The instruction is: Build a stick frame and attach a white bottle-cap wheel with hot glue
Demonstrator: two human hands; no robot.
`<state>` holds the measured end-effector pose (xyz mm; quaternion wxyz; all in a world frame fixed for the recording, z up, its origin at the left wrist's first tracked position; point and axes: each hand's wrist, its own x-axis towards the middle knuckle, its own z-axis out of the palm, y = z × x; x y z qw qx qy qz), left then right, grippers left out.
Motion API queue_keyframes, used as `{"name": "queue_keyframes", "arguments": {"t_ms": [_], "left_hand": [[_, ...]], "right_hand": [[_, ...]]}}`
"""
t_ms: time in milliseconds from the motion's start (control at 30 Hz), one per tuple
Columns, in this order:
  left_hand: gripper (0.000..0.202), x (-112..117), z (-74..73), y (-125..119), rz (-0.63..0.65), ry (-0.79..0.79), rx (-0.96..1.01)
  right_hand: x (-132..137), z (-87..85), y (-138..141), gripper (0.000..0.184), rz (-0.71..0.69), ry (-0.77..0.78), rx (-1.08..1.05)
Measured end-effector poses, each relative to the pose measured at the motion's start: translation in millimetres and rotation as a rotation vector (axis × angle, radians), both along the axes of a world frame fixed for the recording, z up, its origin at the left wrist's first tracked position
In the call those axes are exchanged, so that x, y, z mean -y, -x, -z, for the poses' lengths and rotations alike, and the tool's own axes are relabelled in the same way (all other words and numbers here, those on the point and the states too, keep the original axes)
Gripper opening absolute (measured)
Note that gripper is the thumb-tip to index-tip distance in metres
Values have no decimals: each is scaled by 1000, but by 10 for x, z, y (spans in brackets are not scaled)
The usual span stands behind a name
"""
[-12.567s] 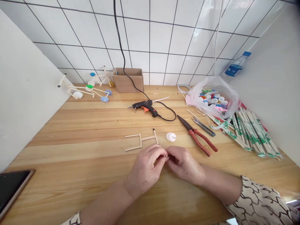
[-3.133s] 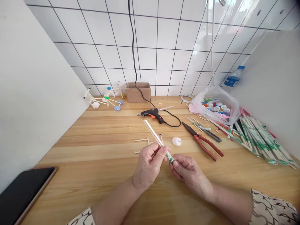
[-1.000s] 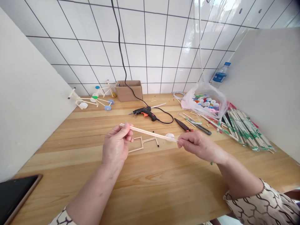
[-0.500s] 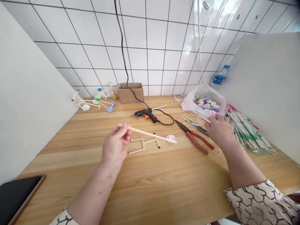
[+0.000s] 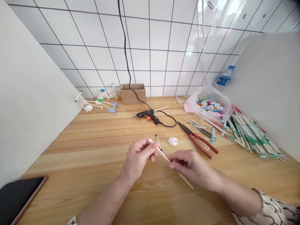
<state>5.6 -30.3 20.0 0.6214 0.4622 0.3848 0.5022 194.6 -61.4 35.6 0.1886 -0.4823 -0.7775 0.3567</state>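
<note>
A bare wooden chopstick (image 5: 164, 156) slants from upper left to lower right above the wooden table (image 5: 93, 147). My left hand (image 5: 138, 156) pinches its upper end and my right hand (image 5: 189, 164) is closed around its middle. Behind my left hand lies a small glued stick frame, mostly hidden, with a dark-tipped stick (image 5: 158, 142) showing. A white bottle cap (image 5: 172, 141) with a stick through it sits just right of that. Red-handled pliers (image 5: 199, 140) lie beyond my right hand.
A black glue gun (image 5: 147, 115) with its cord lies mid-table. A plastic bag of bottle caps (image 5: 208, 104), wrapped chopsticks (image 5: 253, 134), scissors (image 5: 201, 129) and a water bottle (image 5: 224, 78) are at right. Stick-and-cap models (image 5: 98, 101), a cardboard box (image 5: 132, 93) and a phone (image 5: 18, 200) are at left.
My right hand came back from the chopstick pile and took hold of the chopstick. The chopstick has swung from nearly level to slanting down to the right, nearer to me.
</note>
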Motion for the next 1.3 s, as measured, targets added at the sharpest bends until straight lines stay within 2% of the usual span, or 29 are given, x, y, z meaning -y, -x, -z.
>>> {"name": "queue_keyframes", "arguments": {"t_ms": [167, 233, 300, 400, 500, 567, 667, 800, 967, 1167, 1300], "left_hand": [[25, 31, 34, -20, 54, -47, -71], [24, 32, 44, -22, 66, -58, -71], [22, 36, 50, -19, 81, -71, -49], [19, 44, 51, -13, 88, -87, -24], [21, 47, 51, -11, 67, -75, -37], [23, 45, 55, -11, 54, -62, -50], [23, 36, 68, -9, 44, -67, -72], [23, 29, 84, -9, 49, -94, -119], [23, 36, 94, -19, 98, -94, -157], [24, 43, 93, -32, 124, -70, -190], [25, 46, 87, -40, 138, -61, -212]], "right_hand": [[19, 52, 33, 27, -51, 29, 40], [29, 39, 42, 28, -57, -12, 47], [29, 6, 35, 30, -36, -103, 21], [12, -41, -19, 31, 81, -307, -44], [0, -49, -94, 24, 176, -528, -62], [2, -29, -125, 16, 189, -645, -52], [7, 21, -127, 9, 129, -741, -40], [1, 63, -97, 10, 58, -748, -21], [8, 44, -94, 13, 39, -716, -4], [2, 58, -116, 9, 63, -788, -18], [-32, 93, -124, 9, 39, -725, 9]]}}
